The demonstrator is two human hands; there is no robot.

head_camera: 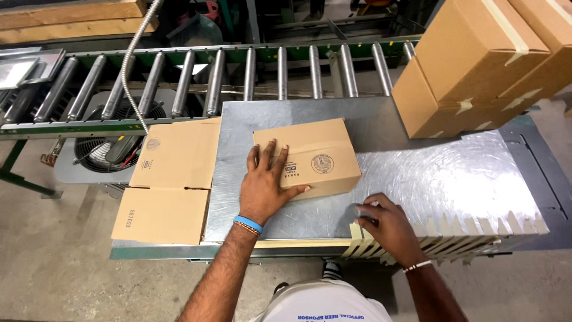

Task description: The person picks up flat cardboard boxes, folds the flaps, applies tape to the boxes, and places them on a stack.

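Small box (316,156) mid-table (429,173) — flattened cartons (170,182) left, stacked boxes (476,59) right, rollers (250,74) behind.

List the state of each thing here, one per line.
Small box: closed, flat on the metal table, under the left hand.
Flat carton: unfolded, overhanging the table's left edge.
Tape strips: pre-cut, stuck along the front edge; right hand on one.
Stacked boxes: taped shut.

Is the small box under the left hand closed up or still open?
Closed: the small box shows flat, meeting top flaps under the left hand.
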